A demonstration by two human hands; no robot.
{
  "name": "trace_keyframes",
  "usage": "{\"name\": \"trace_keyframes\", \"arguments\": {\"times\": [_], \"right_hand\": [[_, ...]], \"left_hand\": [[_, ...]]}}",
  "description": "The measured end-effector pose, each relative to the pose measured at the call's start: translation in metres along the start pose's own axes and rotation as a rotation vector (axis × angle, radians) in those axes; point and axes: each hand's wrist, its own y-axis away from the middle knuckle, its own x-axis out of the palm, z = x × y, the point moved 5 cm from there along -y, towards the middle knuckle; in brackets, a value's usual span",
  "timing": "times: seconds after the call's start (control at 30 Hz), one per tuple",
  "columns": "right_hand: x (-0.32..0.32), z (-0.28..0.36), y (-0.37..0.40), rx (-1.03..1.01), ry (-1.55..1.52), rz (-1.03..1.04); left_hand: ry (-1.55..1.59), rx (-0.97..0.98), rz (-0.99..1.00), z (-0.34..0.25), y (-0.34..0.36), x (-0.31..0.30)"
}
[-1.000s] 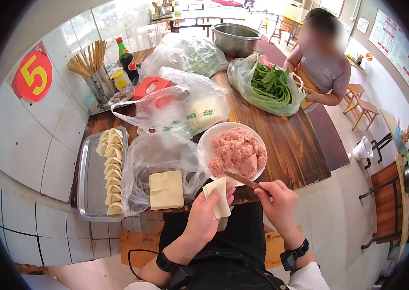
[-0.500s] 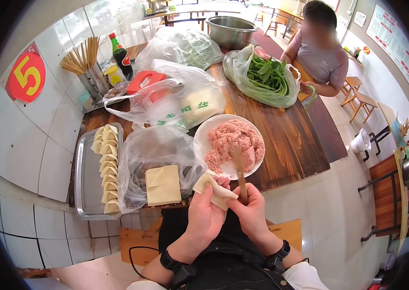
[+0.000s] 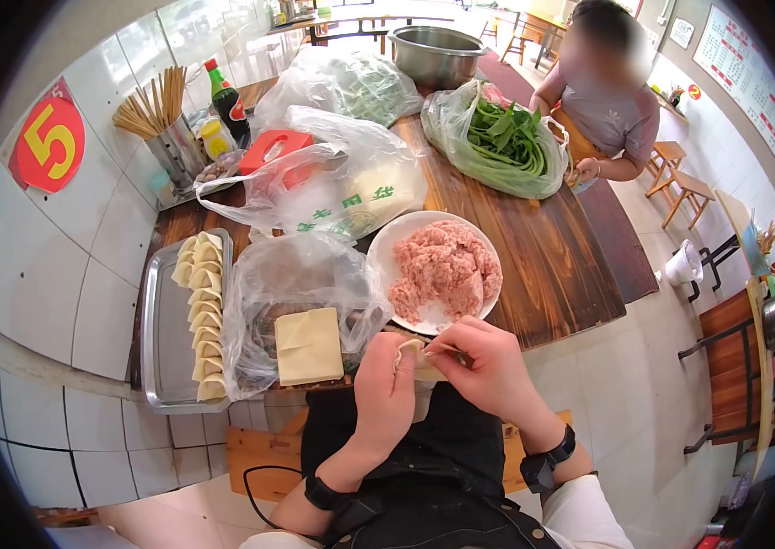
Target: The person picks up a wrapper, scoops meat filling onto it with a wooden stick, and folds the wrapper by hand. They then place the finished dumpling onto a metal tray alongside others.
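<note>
Just in front of the meat plate, my left hand (image 3: 386,389) is closed around a pale dough wrapper (image 3: 424,366). The fingers of my right hand (image 3: 484,361) pinch the wrapper's right side. Minced pink meat (image 3: 442,270) lies on a white plate (image 3: 383,261) beyond both hands. To their left, a stack of square wrappers (image 3: 308,348) rests on a clear plastic bag (image 3: 255,311). Folded dumplings (image 3: 207,320) form a column along the right side of a metal tray (image 3: 163,339). The wooden stick is not visible now.
Plastic bags (image 3: 360,188), a bag of leafy greens (image 3: 506,142) and a metal pot (image 3: 438,59) stand farther back. Chopsticks (image 3: 163,101) and a green bottle (image 3: 226,96) are at the left wall. Another person (image 3: 607,110) sits across on the right.
The wrapper has been folded in my hands. My right hand has turned over it, and the stick seen earlier between its fingers is out of sight. The other person's hands have shifted.
</note>
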Motion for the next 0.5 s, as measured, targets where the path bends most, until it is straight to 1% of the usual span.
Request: {"name": "trace_keyframes", "arguments": {"times": [0.03,0.07,0.1,0.17,0.33,0.4,0.43,0.5], "right_hand": [[-0.002,0.004,-0.003,0.0,-0.001,0.0],[-0.003,0.011,-0.005,-0.049,0.094,0.002],[-0.003,0.016,-0.007,-0.098,0.19,0.004],[-0.005,0.02,-0.011,-0.116,0.216,-0.003],[-0.008,0.021,-0.018,-0.176,0.26,-0.055],[-0.009,0.02,-0.019,-0.198,0.272,-0.133],[-0.006,0.019,-0.02,-0.203,0.272,-0.132],[-0.004,0.021,-0.017,-0.315,0.227,-0.243]], "left_hand": [[-0.097,0.098,0.001,-0.005,0.0,0.0],[-0.194,0.194,0.003,-0.009,0.0,0.001],[-0.195,0.193,0.005,-0.01,-0.001,0.0],[-0.311,0.373,-0.035,-0.02,-0.001,-0.001],[-0.297,0.391,-0.021,-0.03,-0.003,-0.003],[-0.284,0.389,-0.018,-0.03,-0.004,-0.003],[-0.29,0.372,-0.016,-0.029,-0.004,-0.004],[-0.297,0.358,-0.02,-0.027,-0.006,-0.005]]}}
